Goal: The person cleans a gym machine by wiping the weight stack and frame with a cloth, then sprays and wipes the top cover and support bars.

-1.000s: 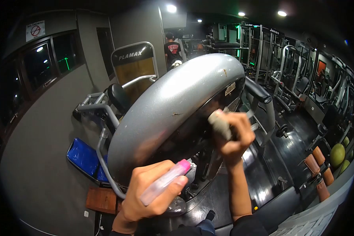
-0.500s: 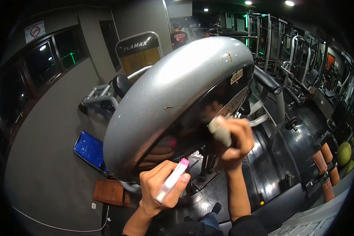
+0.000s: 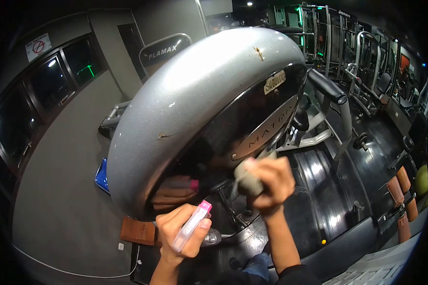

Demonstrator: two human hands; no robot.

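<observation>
Grey cloth (image 3: 248, 178) — right hand (image 3: 272, 183) pinches it near black panel (image 3: 223, 135). Left hand (image 3: 183, 231) — fingers (image 3: 170, 220) curl round pink-capped bottle (image 3: 191, 229), below panel.

Machine's curved shroud (image 3: 195, 80): silver, metallic-look, glossy, w/ rough chipped spots. Black panel (image 3: 214, 128): smooth, mirror-glossy. Bottle (image 3: 191, 227): translucent plastic, pink cap. Rag (image 3: 248, 178): matt cloth, blurred. Box (image 3: 138, 231): reddish-brown wood-look. Wall (image 3: 62, 190): matt grey. Floor (image 3: 318, 180): dark, shiny.

right hand (image 3: 272, 183): blurred | cloth (image 3: 248, 178): blurred | blue pad (image 3: 102, 177): partly behind silver casing (image 3: 190, 90)
</observation>
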